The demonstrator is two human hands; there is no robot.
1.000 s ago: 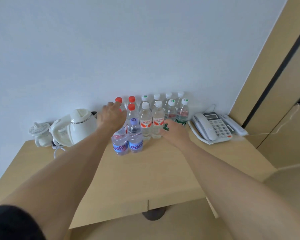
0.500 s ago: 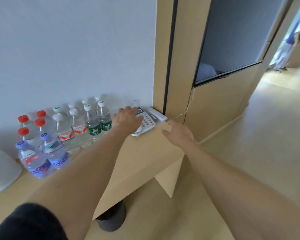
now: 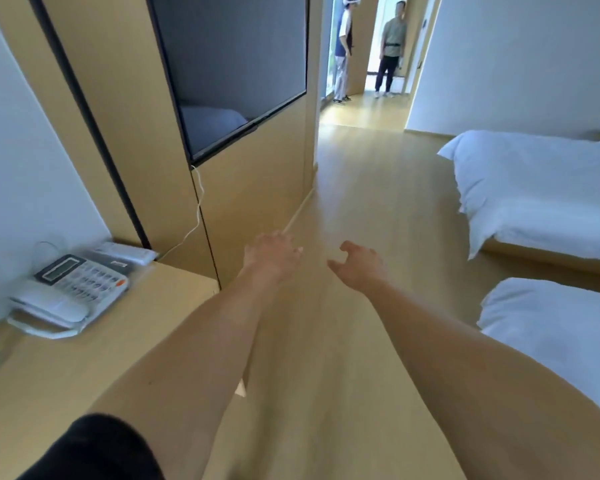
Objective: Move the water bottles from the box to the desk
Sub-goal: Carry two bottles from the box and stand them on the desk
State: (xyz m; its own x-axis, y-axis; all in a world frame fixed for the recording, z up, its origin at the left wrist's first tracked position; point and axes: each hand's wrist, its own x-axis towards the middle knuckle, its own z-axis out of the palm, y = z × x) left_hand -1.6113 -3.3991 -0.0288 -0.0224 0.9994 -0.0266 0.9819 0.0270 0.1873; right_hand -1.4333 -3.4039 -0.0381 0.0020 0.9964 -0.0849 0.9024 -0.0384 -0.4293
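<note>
Left hand: the left hand (image 3: pixel 272 259) is stretched forward above the floor, just past the right edge of the desk; its fingers are loose and it holds nothing.
Right hand: the right hand (image 3: pixel 359 266) is near it on the right, also in the air; the fingers are a little bent, the thumb stands apart, and nothing is in it.
Desk: the desk (image 3: pixel 84 368) is at the near left; only its right end shows.
Telephone: a white telephone (image 3: pixel 68 292) lies on the desk beside the left wall, with a thin cable going up to the wooden panel.
Water bottles: no bottle can be seen in this view.
Box: the box is not in view either; I cannot tell where it stands.
Room: a dark screen (image 3: pixel 232 71) is on the wooden panel at the far left, two beds (image 3: pixel 541 188) with white covers are on the right, and two people (image 3: pixel 390 46) stand in the far doorway.
Floor: the wooden floor (image 3: pixel 361 188) runs between the desk and the beds.
Step in hand: it seems the person faces away from the desk with both hands free, probably on the way to the box.
Next move: the person must find the box, reach in, and close the fingers around a bottle in each hand, then carry them to the desk.
</note>
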